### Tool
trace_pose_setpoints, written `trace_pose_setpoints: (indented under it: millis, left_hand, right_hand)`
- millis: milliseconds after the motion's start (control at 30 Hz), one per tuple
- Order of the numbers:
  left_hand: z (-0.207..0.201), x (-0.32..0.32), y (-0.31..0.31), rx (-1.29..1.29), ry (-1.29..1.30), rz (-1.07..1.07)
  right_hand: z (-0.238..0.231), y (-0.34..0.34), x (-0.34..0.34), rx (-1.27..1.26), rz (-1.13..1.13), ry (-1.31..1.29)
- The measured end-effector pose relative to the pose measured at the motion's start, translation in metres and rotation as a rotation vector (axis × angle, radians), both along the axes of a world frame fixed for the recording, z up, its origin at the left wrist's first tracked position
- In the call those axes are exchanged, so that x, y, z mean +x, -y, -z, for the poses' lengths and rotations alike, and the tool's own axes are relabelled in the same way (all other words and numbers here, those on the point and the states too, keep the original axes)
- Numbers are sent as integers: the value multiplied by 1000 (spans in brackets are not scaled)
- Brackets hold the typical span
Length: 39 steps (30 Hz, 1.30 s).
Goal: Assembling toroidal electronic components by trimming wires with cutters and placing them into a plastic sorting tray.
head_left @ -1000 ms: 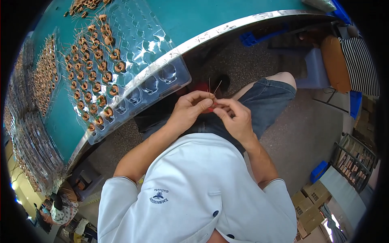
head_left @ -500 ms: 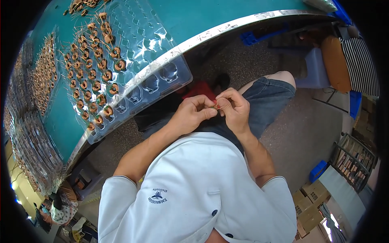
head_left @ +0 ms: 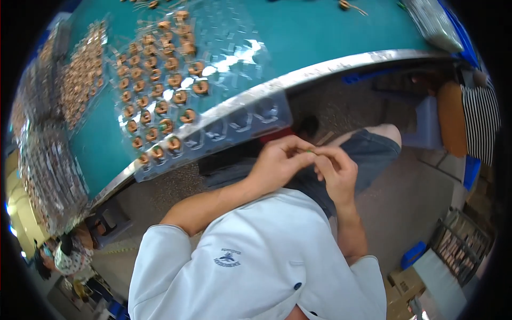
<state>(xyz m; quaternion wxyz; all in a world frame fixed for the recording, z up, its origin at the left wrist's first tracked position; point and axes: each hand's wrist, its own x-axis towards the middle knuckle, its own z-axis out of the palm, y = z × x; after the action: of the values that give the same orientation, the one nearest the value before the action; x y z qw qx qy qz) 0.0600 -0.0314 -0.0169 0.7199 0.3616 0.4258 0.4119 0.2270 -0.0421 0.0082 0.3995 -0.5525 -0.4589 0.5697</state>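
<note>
Above the lap: left hand and right hand meet at the fingertips, over denim shorts and just forward of a white shirt.
Left hand: thumb and forefinger pinching a small piece; a greenish speck shows, the remainder hidden by fingers.
Right hand: thumb and forefinger drawn in at that same piece, other fingers curled; from here I cannot tell whether it grips or merely touches.
Piece, position: between the two sets of fingertips, off the table, well apart from the tray.
Tray: clear plastic tray, its near edge overhanging the pale rim of the teal table; copper-wound rings sit in rows on its left part, several near-edge pockets unfilled.
Table, left: stacked trays beside a crowded batch of copper-coloured parts.
Table, far side: one loose part with wire leads; clear plastic stack at the right end.
Floor, right: purple stool next to a person in a striped top; lower down, dark rack, blue bin, cartons.
</note>
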Motion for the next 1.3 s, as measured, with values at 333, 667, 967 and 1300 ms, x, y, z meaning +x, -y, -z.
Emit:
trace_pose_setpoints:
  millis: [333,667,967,1300]
  left_hand:
    - [-4,-68,15,167,6,-92]
    - [-17,-115,22,350,3,-342]
    - [-9,-125,10,585,-202,-412]
    - [-15,-121,8,544,-156,-376]
  right_hand:
    - [-55,-42,-64,305,-220,29]
    - [-92,-78,-198,407,-550,169]
    - [-102,-168,-157,692,-386,664]
    - [-60,-301,-81,729,-27,1153]
